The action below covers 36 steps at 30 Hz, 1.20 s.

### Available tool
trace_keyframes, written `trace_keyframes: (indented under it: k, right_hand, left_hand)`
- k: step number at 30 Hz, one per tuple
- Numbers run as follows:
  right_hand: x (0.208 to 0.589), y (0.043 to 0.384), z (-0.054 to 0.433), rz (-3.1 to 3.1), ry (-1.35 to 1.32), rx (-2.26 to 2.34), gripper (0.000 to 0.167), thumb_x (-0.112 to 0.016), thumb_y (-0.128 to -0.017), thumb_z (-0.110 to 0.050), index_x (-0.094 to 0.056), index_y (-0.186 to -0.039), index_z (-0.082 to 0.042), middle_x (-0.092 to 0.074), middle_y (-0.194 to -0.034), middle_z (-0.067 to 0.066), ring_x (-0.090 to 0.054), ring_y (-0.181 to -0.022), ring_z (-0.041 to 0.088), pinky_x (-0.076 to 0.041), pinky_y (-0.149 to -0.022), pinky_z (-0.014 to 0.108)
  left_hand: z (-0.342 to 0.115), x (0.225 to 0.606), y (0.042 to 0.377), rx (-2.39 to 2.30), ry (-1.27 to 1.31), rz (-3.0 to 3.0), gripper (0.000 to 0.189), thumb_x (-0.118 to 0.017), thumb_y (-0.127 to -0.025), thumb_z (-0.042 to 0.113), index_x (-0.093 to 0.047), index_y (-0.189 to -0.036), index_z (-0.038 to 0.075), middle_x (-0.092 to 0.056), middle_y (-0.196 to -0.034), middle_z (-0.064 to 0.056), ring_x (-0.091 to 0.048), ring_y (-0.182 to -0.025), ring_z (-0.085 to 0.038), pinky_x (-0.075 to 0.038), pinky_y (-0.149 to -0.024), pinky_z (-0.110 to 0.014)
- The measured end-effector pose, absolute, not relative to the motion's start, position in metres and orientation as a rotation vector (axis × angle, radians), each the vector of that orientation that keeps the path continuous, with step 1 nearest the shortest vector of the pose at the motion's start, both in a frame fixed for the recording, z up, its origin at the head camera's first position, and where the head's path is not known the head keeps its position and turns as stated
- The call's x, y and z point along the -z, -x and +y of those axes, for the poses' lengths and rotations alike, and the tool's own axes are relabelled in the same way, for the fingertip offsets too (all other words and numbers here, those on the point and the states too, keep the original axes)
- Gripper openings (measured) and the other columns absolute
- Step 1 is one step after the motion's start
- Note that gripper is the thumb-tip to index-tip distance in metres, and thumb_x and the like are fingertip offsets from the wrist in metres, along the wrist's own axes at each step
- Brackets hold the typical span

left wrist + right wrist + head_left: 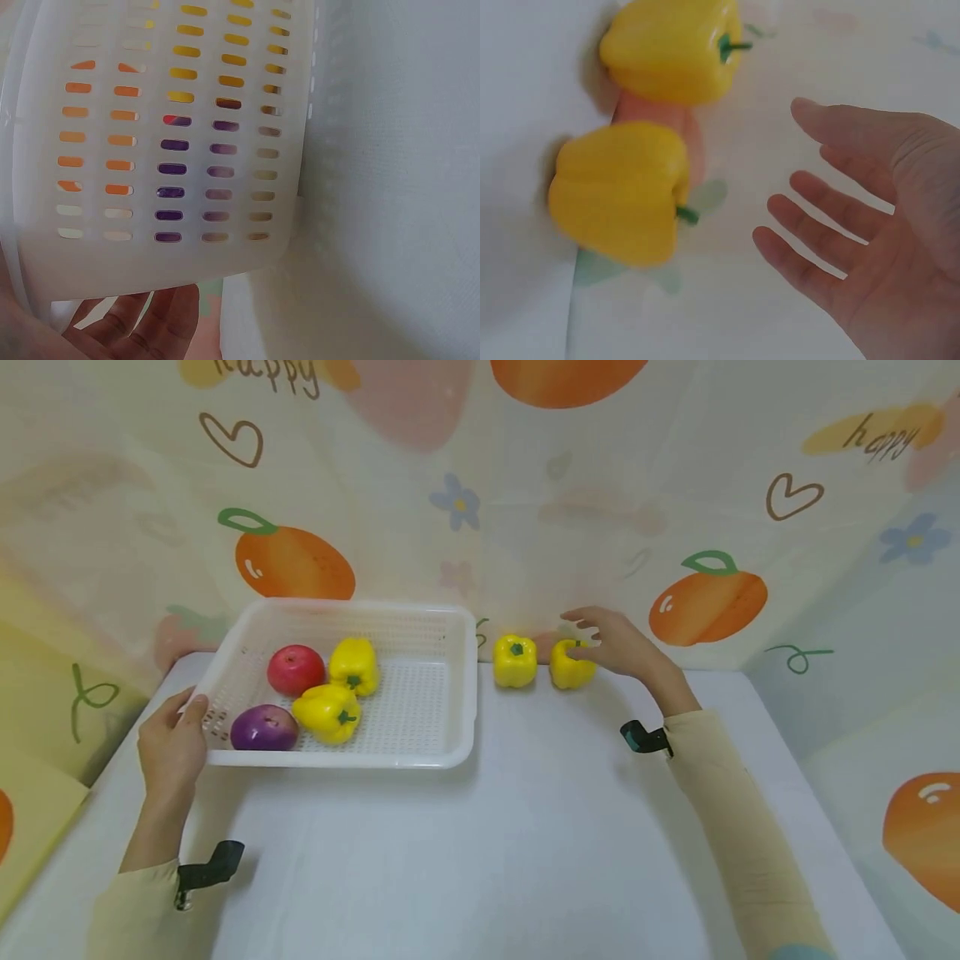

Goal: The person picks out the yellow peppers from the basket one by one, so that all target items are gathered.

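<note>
My left hand (174, 745) grips the left end of a white perforated plastic basket (461, 693), its fingers curled beneath the rim in the left wrist view. Inside the basket are a red round fruit or vegetable (296, 670), a purple one (264, 727) and two yellow bell peppers (354, 666) (327, 712). My right hand (626, 647) hovers at a yellow bell pepper (570, 667), with thumb and fingers spread. In the right wrist view a gap separates the fingers from that pepper (622, 193). Another yellow bell pepper (514, 661) stands just left of it, beside the basket.
A white cloth covers the table (525, 843). Behind it hangs a printed fabric backdrop (517, 560) with oranges, hearts and flowers, close to the peppers and the basket's far side. Each wrist wears a dark strap-like device (212, 865).
</note>
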State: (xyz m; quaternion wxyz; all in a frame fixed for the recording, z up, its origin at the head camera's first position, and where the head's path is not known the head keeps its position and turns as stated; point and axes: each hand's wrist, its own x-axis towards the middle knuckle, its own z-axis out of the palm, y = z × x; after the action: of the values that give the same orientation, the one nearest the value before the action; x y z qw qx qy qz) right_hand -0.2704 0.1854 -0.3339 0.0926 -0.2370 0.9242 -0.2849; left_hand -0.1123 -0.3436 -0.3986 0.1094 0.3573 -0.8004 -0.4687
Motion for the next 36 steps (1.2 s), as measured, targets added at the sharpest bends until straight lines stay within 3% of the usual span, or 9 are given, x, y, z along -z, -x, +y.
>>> trace_keyframes:
  k: [3,7,12,17,23,28,34,36]
  right_hand:
    - [0.329,0.264,0.170,2.759,0.750,0.849,0.056,-0.069,-0.091,-0.014,-0.047,-0.142,-0.002,-0.043,-0.147,0.016,-0.044,-0.129,0.038,-0.040,-0.103,0.053]
    - [0.324,0.260,0.151,2.798,0.830,0.928,0.052,-0.070,-0.091,-0.014,-0.052,-0.138,-0.002,-0.051,-0.141,0.016,-0.050,-0.125,0.036,-0.043,-0.101,0.051]
    - [0.317,0.254,0.130,2.822,0.888,1.105,0.048,-0.072,-0.089,-0.012,-0.057,-0.133,-0.002,-0.058,-0.134,0.015,-0.055,-0.118,0.034,-0.046,-0.098,0.046]
    - [0.315,0.242,0.108,2.790,0.934,1.179,0.049,-0.074,-0.087,-0.006,-0.057,-0.132,-0.003,-0.058,-0.133,0.015,-0.057,-0.117,0.033,-0.046,-0.097,0.046]
    - [0.319,0.225,0.081,2.769,0.983,1.178,0.054,-0.077,-0.084,-0.011,-0.056,-0.134,-0.005,-0.057,-0.135,0.009,-0.058,-0.117,0.028,-0.048,-0.095,0.042]
    - [0.326,0.220,0.061,2.716,0.935,1.245,0.055,-0.077,-0.085,-0.015,-0.056,-0.135,-0.008,-0.057,-0.136,0.007,-0.057,-0.117,0.025,-0.048,-0.096,0.039]
    - [0.333,0.206,0.029,2.691,0.906,1.228,0.058,-0.076,-0.086,-0.019,-0.053,-0.139,-0.010,-0.055,-0.138,0.006,-0.055,-0.118,0.022,-0.048,-0.096,0.034]
    - [0.336,0.201,0.018,2.692,0.905,1.190,0.059,-0.076,-0.087,-0.021,-0.052,-0.140,-0.011,-0.054,-0.139,0.005,-0.055,-0.119,0.021,-0.048,-0.095,0.032]
  left_hand:
    - [-0.345,0.398,0.112,1.388,-1.049,-2.364,0.051,-0.043,-0.101,0.042,-0.044,-0.149,0.022,-0.043,-0.151,-0.008,-0.045,-0.124,-0.024,-0.038,-0.087,-0.027]
    - [-0.345,0.397,0.112,1.386,-1.047,-2.377,0.052,-0.042,-0.102,0.043,-0.042,-0.150,0.022,-0.041,-0.152,-0.009,-0.043,-0.127,-0.028,-0.039,-0.089,-0.030]
    - [-0.345,0.398,0.112,1.387,-1.050,-2.371,0.052,-0.042,-0.101,0.043,-0.043,-0.149,0.022,-0.043,-0.150,-0.010,-0.046,-0.119,-0.025,-0.038,-0.081,-0.026]
    - [-0.345,0.398,0.113,1.369,-1.043,-2.364,0.051,-0.043,-0.101,0.042,-0.046,-0.148,0.021,-0.048,-0.147,-0.012,-0.049,-0.100,-0.015,-0.036,-0.074,-0.024]
    - [-0.346,0.399,0.114,1.403,-1.062,-2.364,0.052,-0.042,-0.101,0.044,-0.044,-0.149,0.024,-0.045,-0.149,-0.011,-0.048,-0.110,-0.019,-0.037,-0.077,-0.024]
    - [-0.347,0.399,0.115,1.414,-1.075,-2.353,0.052,-0.044,-0.101,0.044,-0.044,-0.149,0.024,-0.046,-0.148,-0.012,-0.049,-0.100,-0.013,-0.038,-0.074,-0.025]
    - [-0.346,0.399,0.112,1.420,-1.071,-2.353,0.052,-0.043,-0.101,0.044,-0.043,-0.149,0.024,-0.043,-0.151,-0.011,-0.048,-0.114,-0.021,-0.037,-0.078,-0.025]
    - [-0.345,0.399,0.110,1.426,-1.088,-2.350,0.052,-0.042,-0.101,0.044,-0.042,-0.150,0.024,-0.041,-0.152,-0.009,-0.046,-0.122,-0.024,-0.041,-0.087,-0.028]
